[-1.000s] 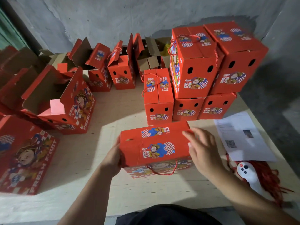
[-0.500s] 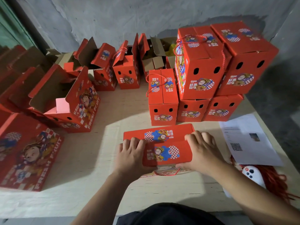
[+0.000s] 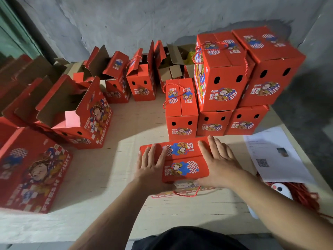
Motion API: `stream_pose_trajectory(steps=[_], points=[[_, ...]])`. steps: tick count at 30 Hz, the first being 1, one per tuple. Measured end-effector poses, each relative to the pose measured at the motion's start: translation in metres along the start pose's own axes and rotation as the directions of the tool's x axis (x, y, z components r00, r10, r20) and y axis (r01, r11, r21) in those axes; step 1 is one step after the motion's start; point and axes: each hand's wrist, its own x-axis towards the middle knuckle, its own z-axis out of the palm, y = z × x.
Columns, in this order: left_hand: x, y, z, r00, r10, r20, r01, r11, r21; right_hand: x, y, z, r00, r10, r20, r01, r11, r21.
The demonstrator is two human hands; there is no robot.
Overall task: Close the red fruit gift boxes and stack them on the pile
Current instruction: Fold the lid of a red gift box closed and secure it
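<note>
Pile of closed boxes (image 3: 234,83) at far right, same as a second ago; open boxes (image 3: 75,112) waiting at far left. Near centre, red gift box (image 3: 180,159) now shut on the table (image 3: 108,177), both top flaps folded flat where one stood open earlier. Closing judged done; lifting onto the pile next. Left hand (image 3: 151,168) and right hand (image 3: 219,165) spread flat, pressing the lid, fingers straight, gripping nothing.
</note>
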Motion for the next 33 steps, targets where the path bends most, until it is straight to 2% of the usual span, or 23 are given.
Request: stream_pose_trajectory(steps=[3,5,8,11,14,23,25,27,29,31,33], points=[[-0.01,-0.001,0.005,0.988,0.065,-0.142,-0.072,0.996,-0.043,-0.015,-0.01,0.006,0.983,-0.127,-0.135,0.133,0.99,0.039],[-0.017,0.002,0.006,0.956,0.093,-0.278,-0.139,0.979,-0.152,-0.023,-0.017,0.008,0.963,-0.154,-0.221,0.179,0.979,0.098],[-0.019,0.008,0.006,0.897,-0.025,-0.44,-0.158,0.914,-0.374,-0.027,-0.02,0.01,0.947,-0.096,-0.305,0.151,0.975,0.161],[-0.013,0.005,0.003,0.837,-0.076,-0.542,-0.168,0.907,-0.386,-0.027,-0.018,0.01,0.918,-0.077,-0.389,0.144,0.979,0.145],[-0.01,0.003,0.002,0.839,-0.052,-0.542,-0.146,0.937,-0.316,-0.025,-0.019,0.009,0.893,-0.075,-0.444,0.148,0.98,0.132],[-0.004,-0.001,-0.007,0.84,-0.095,-0.535,-0.06,0.963,-0.264,-0.016,-0.016,0.012,0.799,-0.072,-0.596,0.196,0.97,0.146],[0.004,-0.006,-0.017,0.857,-0.089,-0.507,-0.048,0.967,-0.252,-0.013,-0.015,0.014,0.752,-0.009,-0.659,0.166,0.97,0.177],[0.011,-0.011,-0.027,0.88,-0.106,-0.463,-0.035,0.958,-0.286,-0.012,-0.015,0.017,0.698,0.12,-0.706,0.131,0.948,0.291],[0.016,-0.014,-0.035,0.896,-0.141,-0.422,-0.013,0.939,-0.343,-0.016,-0.018,0.023,0.634,0.165,-0.756,0.166,0.925,0.341],[0.018,-0.017,-0.037,0.889,-0.163,-0.427,-0.016,0.922,-0.386,-0.023,-0.024,0.033,0.589,0.059,-0.806,0.237,0.941,0.242],[0.02,-0.022,-0.038,0.87,-0.199,-0.45,-0.047,0.877,-0.479,-0.031,-0.033,0.046,0.635,-0.105,-0.766,0.308,0.943,0.125]])
